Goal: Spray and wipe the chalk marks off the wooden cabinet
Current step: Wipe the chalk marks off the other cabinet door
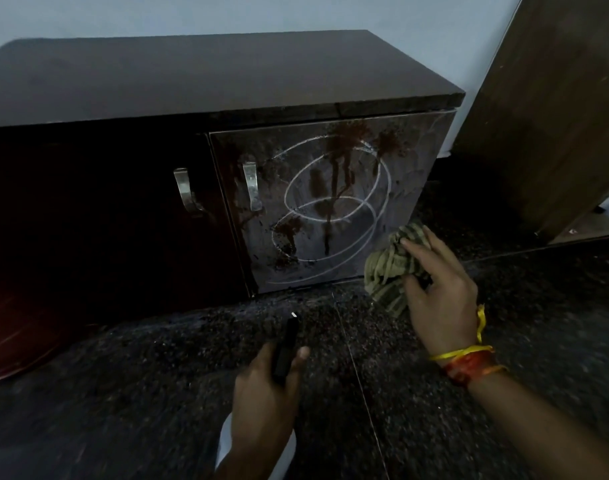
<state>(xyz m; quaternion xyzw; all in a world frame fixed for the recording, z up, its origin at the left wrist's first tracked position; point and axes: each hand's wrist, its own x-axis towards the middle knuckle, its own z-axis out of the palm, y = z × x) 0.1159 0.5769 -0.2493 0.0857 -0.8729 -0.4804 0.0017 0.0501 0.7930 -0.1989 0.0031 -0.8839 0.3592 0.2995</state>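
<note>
Against the pale wall stands the wooden cabinet (209,81), low and dark, with two doors. Its right door (330,202) carries the chalk marks (334,202), looping white ovals, and spray has wetted it in dark patches that run down in streaks across the loops. Each door has a metal handle (250,186). Speckled dark floor (157,393) spreads below, and a brown wooden panel (545,98) leans in from the right.

My right hand (438,289) is spread over a bunched, striped greenish cloth (389,268), fingers curled around it, holding it near the door's lower right corner. I cannot tell whether the cloth touches the wood yet. My left hand (265,400) is wrapped around the spray bottle (285,348), its dark head pointing up toward the door, low over the floor.

I think the wiping is about to begin. The risks, as I judge them: the runs could reach the bottom edge and drip onto the floor if I delay; a bunched cloth may smear wet chalk into a grey film rather than lift it; and pressing near the corner might push the door.

Much is hard to read. The left door is nearly lost in shadow, the bottle's pale body is mostly hidden under my hand and cut off by the frame, and something reddish at the far left is too blurred to name.
</note>
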